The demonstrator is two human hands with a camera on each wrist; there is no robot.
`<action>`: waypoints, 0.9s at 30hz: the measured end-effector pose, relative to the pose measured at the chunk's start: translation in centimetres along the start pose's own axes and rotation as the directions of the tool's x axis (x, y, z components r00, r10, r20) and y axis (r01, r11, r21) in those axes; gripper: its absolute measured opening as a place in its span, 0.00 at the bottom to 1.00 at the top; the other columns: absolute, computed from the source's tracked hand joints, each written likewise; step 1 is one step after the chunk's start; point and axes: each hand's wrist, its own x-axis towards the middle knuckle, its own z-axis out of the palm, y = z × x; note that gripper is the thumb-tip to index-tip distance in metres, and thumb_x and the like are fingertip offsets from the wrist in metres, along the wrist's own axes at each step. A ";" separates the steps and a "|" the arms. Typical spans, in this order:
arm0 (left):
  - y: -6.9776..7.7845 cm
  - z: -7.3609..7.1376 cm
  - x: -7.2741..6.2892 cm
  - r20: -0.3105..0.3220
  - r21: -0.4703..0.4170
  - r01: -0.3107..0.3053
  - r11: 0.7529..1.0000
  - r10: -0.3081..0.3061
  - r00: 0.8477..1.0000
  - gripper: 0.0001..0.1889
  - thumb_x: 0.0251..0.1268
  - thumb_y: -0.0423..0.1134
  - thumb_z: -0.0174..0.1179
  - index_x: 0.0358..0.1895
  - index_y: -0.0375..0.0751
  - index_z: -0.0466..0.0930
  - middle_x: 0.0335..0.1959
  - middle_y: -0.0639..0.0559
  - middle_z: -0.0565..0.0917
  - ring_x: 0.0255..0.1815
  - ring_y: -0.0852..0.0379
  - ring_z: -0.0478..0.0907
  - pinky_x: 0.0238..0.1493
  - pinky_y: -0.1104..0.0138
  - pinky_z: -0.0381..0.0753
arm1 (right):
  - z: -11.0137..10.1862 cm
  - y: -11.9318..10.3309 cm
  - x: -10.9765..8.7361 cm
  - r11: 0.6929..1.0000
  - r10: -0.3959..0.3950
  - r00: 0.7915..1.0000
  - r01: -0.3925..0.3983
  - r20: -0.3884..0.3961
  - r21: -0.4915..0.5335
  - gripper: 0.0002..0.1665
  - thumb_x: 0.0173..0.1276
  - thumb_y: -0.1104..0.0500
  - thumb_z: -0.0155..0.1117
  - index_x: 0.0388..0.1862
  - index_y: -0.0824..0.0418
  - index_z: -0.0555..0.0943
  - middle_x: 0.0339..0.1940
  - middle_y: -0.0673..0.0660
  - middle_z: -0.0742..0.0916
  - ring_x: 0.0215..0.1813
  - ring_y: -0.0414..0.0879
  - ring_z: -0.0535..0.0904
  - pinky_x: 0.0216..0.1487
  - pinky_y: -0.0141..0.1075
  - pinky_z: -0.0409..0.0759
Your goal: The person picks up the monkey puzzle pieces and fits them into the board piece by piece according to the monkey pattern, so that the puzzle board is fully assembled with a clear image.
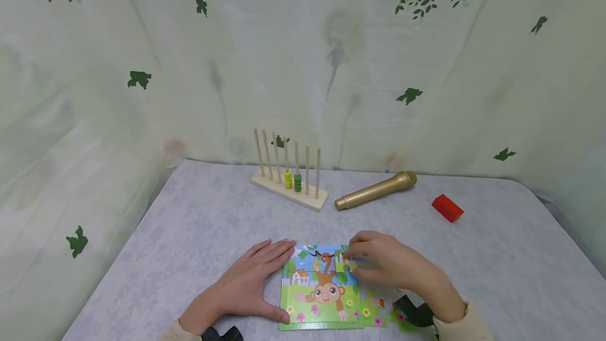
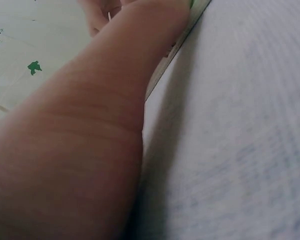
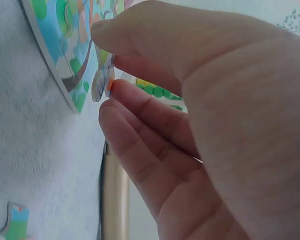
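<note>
A jigsaw puzzle with a monkey picture lies on the table in the head view. My left hand rests at its left side, fingers straight, with fingertips by the top left corner and thumb on the lower left edge. Over the upper right part of the puzzle, my right hand pinches a puzzle piece between thumb and fingers. The right wrist view shows this piece tilted up off the picture. Loose puzzle pieces lie by the puzzle's lower right side, partly hidden by the right wrist.
Behind the puzzle stands a wooden peg rack with yellow and green beads. A gold microphone lies to its right, and a red block lies farther right. A leaf-patterned curtain hangs behind the table.
</note>
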 end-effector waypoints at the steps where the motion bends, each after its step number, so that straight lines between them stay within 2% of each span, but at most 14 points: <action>1: 0.0 0.0 0.0 0.001 -0.003 0.003 1.000 -0.003 1.000 0.67 0.43 0.87 0.59 0.83 0.46 0.56 0.85 0.59 0.53 0.85 0.61 0.49 0.82 0.64 0.40 | 0.1 -0.1 0.1 1.000 0.000 1.000 0.000 0.002 0.002 0.13 0.67 0.58 0.74 0.50 0.50 0.90 0.50 0.45 0.86 0.49 0.40 0.81 0.48 0.34 0.86; 8: 0.1 -0.1 -0.1 -0.006 -0.011 -0.005 1.000 0.004 1.000 0.66 0.43 0.86 0.60 0.83 0.47 0.57 0.85 0.60 0.54 0.85 0.60 0.51 0.81 0.66 0.38 | 0.6 -1.0 0.9 1.000 0.006 1.000 -0.006 0.007 0.012 0.13 0.67 0.56 0.74 0.50 0.51 0.89 0.50 0.43 0.85 0.49 0.39 0.81 0.49 0.33 0.85; 16: 0.0 0.0 -0.1 -0.002 -0.018 -0.007 1.000 0.007 1.000 0.66 0.44 0.85 0.60 0.83 0.48 0.56 0.85 0.60 0.54 0.85 0.60 0.50 0.81 0.66 0.37 | 1.5 -1.6 1.8 0.999 -0.050 0.999 0.050 -0.014 -0.011 0.13 0.67 0.54 0.75 0.50 0.51 0.90 0.50 0.45 0.87 0.49 0.39 0.82 0.49 0.31 0.86; 22: 0.0 0.0 -0.1 -0.002 -0.015 -0.002 1.000 0.002 1.000 0.66 0.44 0.86 0.60 0.83 0.48 0.56 0.85 0.60 0.53 0.85 0.61 0.50 0.81 0.67 0.37 | 2.1 -1.9 2.3 0.998 -0.061 0.998 0.062 -0.017 0.026 0.14 0.68 0.54 0.75 0.52 0.51 0.89 0.51 0.45 0.87 0.52 0.38 0.82 0.52 0.32 0.85; 27: 0.0 0.0 -0.1 -0.014 -0.018 -0.015 1.000 0.014 1.000 0.65 0.45 0.85 0.60 0.83 0.47 0.57 0.85 0.59 0.54 0.84 0.60 0.51 0.80 0.66 0.37 | 2.6 -2.3 2.6 0.995 -0.085 0.996 0.087 -0.039 0.043 0.12 0.69 0.53 0.75 0.49 0.52 0.89 0.50 0.45 0.87 0.46 0.34 0.82 0.49 0.28 0.85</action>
